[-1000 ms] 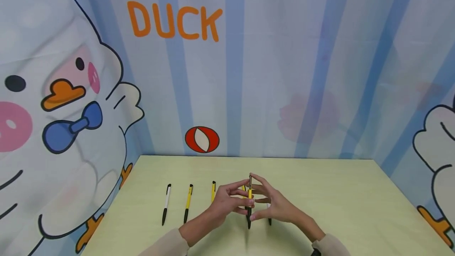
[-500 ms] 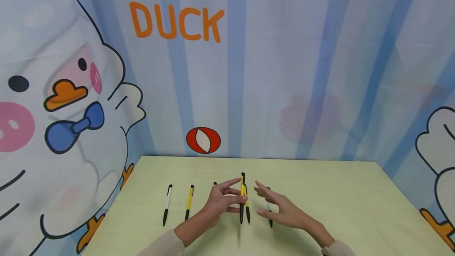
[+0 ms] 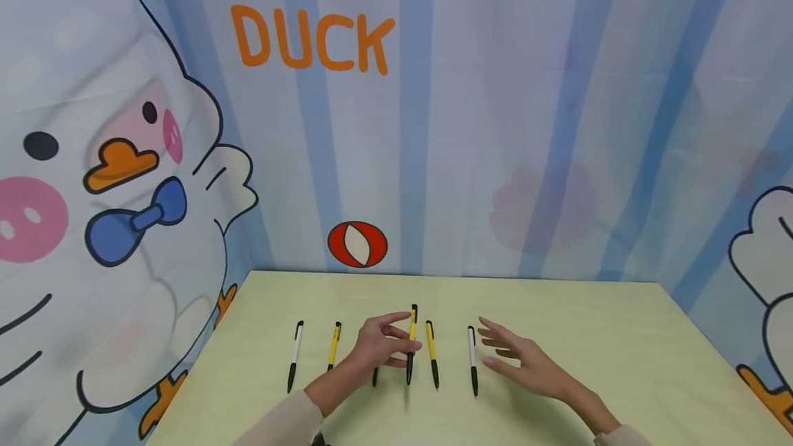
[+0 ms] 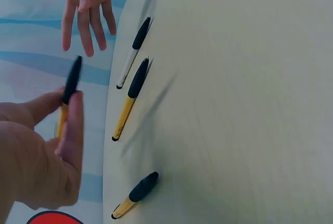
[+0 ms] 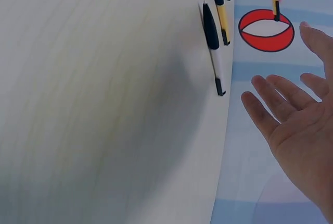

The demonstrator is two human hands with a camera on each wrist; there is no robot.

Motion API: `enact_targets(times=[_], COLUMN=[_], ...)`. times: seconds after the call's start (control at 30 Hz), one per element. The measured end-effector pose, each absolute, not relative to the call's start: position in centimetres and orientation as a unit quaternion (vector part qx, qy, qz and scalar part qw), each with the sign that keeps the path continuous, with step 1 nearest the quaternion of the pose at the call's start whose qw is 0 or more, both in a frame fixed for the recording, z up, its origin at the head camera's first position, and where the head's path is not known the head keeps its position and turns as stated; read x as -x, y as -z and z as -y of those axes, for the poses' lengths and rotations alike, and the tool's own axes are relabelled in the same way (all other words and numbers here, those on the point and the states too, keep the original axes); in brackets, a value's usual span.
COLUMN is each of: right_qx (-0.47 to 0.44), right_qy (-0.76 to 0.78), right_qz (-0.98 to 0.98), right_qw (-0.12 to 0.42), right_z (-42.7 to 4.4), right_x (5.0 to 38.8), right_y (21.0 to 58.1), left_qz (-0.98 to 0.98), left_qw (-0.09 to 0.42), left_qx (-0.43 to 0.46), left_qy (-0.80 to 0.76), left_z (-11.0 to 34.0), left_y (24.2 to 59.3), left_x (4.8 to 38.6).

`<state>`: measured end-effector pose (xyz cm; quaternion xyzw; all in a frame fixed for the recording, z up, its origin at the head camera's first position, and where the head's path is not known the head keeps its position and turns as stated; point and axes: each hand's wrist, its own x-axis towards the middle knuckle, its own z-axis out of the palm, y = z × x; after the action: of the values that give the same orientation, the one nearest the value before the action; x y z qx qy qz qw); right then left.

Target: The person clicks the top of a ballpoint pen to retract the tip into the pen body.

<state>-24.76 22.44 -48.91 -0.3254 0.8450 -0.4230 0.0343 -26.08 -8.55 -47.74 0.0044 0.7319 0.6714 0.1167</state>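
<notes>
My left hand [image 3: 379, 344] pinches a yellow pen [image 3: 411, 327] with a black grip between thumb and fingers, holding it upright above the table. In the left wrist view the black grip end of this held pen [image 4: 74, 75] sticks out past the fingertips. My right hand [image 3: 526, 362] is held off to the right with its fingers spread and nothing in them. Between the hands lie a yellow pen [image 3: 431, 346] and a white pen [image 3: 472, 353], the white one nearest the right fingers. Another pen [image 3: 374, 376] is mostly hidden behind the left hand.
Farther left on the pale yellow table [image 3: 557, 315] lie a white pen [image 3: 296, 349] and a yellow pen [image 3: 334, 344], roughly parallel to each other. A striped curtain [image 3: 458, 122] with cartoon ducks hangs behind the table's back edge.
My right hand has let go of the yellow pen and drawn away to the right. The left hand has carried that pen a little to the left, uncovering the yellow and white pens behind.
</notes>
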Motion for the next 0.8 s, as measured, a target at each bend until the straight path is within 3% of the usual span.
enact_targets(times=[0.53, 0.8], right_qx=[0.295, 0.293], right_qy=[0.417, 0.434], right_qz=[-0.86, -0.852], right_qw=[-0.005, -0.008], right_z=[-26.8, -26.8], right_x=[24.9, 25.1], right_y=[50.0, 50.1], left_qz=[-0.812, -0.862], left_qw=[0.105, 0.056], left_qx=[0.024, -0.027], left_qy=[-0.574, -0.503], left_z=[7.7, 7.2], left_y=[49.5, 50.5], left_x=[28.4, 28.8])
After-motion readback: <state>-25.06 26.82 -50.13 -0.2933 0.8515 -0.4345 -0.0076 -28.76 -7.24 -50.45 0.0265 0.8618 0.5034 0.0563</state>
